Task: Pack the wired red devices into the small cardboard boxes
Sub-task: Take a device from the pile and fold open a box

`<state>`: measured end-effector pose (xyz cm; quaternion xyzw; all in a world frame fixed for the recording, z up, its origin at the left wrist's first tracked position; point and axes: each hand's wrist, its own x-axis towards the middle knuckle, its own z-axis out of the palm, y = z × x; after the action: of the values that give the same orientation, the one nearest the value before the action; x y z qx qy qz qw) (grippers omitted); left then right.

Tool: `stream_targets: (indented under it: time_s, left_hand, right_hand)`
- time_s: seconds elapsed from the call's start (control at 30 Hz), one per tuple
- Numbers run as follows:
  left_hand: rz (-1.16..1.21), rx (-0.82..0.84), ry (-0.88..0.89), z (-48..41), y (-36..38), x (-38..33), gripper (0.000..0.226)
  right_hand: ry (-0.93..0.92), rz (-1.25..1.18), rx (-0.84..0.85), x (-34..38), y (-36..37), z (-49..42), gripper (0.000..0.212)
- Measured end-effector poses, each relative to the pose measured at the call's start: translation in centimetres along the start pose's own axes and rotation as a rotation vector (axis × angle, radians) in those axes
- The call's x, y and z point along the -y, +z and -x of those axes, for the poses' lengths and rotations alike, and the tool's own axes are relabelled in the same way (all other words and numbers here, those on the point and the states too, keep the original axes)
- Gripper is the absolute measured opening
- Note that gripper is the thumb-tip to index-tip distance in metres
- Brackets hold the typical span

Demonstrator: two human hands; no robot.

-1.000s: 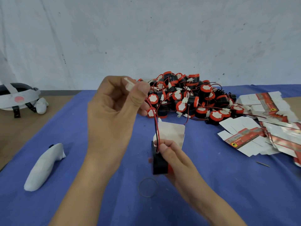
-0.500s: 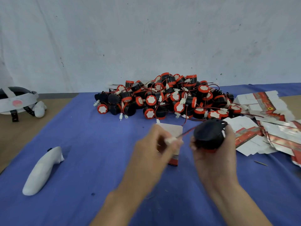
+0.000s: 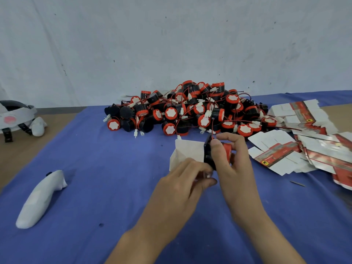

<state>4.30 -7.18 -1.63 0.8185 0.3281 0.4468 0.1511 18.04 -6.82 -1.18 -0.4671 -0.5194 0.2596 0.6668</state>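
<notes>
Wired red device [image 3: 225,152]: one unit, black body with red cap, gripped in the right hand [image 3: 234,168], thumb across its side and fingers curled behind. Position: low over the blue cloth [image 3: 114,187], just beside the right edge of the small cardboard box [image 3: 187,152]; not yet inside it.

Change noted: half a second ago the unit is held up and to the right of the box, with its lead stretched across to the left hand [image 3: 181,185]. Now the two hands are close together at the box and the stretched lead no longer shows. Judged meaning: the lead is gathered in and insertion is the step in hand.

Left hand: fingers curled, thumb and fingertips pinching what looks like the lead's white connector [image 3: 208,175], in front of the box.

Containers:
- Small cardboard box, erected, flaps up, white inner faces showing. Contents cannot be told; the hands cover part of its mouth.
- Flat box blanks [image 3: 285,155], unfolded, heaped at right on the cloth; they hold nothing.

Stock: pile of devices [image 3: 190,109], leads tangled, unpacked, behind the box. Judged progress: early; nearly all units remain loose.
</notes>
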Motion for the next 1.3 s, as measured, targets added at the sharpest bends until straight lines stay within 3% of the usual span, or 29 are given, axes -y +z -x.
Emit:
stream_targets:
  time_s: [0.1, 0.23, 0.4, 0.47, 0.57, 0.7, 0.83, 1.03, 1.13, 1.3]
  left_hand:
    - [0.278, -0.151, -0.208, -0.1, 0.5, 0.1, 0.019]
    - [0.498, -0.376, -0.309, -1.0, 0.4, 0.3, 0.017]
    - [0.519, -0.605, -0.360, -1.6, 0.3, 0.6, 0.011]
    - [0.468, -0.682, -0.374, -1.5, 0.6, 0.6, 0.010]
    - [0.416, -0.631, -0.346, -1.2, 1.0, 0.4, 0.009]
    - [0.432, -0.461, -0.342, -1.1, 0.7, 0.8, 0.028]
    - [0.442, -0.376, -0.400, -0.9, 0.0, 1.8, 0.033]
    - [0.530, -0.400, -0.517, -1.3, -2.1, 3.2, 0.030]
    - [0.507, -0.376, -0.560, -1.1, -3.0, 3.9, 0.033]
    - [0.431, -0.309, -0.592, -0.9, -3.1, 4.3, 0.032]
  right_hand:
    - [-0.016, 0.047, 0.033, -0.2, 0.3, 0.2, 0.023]
    - [0.063, -0.060, 0.206, -0.9, 0.6, 0.7, 0.039]
    - [0.027, -0.069, 0.329, -0.8, 1.8, 1.5, 0.027]
    - [0.005, -0.030, 0.327, -1.1, 2.6, 1.9, 0.035]
    - [0.038, -0.076, 0.265, -1.7, 3.0, 2.3, 0.037]
    - [0.067, -0.129, 0.164, -2.1, 2.6, 1.7, 0.065]
    - [0.062, -0.086, 0.129, -2.1, 2.2, 1.5, 0.057]
    - [0.035, 0.053, 0.253, -1.7, 1.2, 1.2, 0.037]
    - [0.008, 0.170, 0.156, -2.3, -0.1, 0.4, 0.030]
    - [0.127, 0.324, 0.201, -3.8, -1.6, -1.1, 0.056]
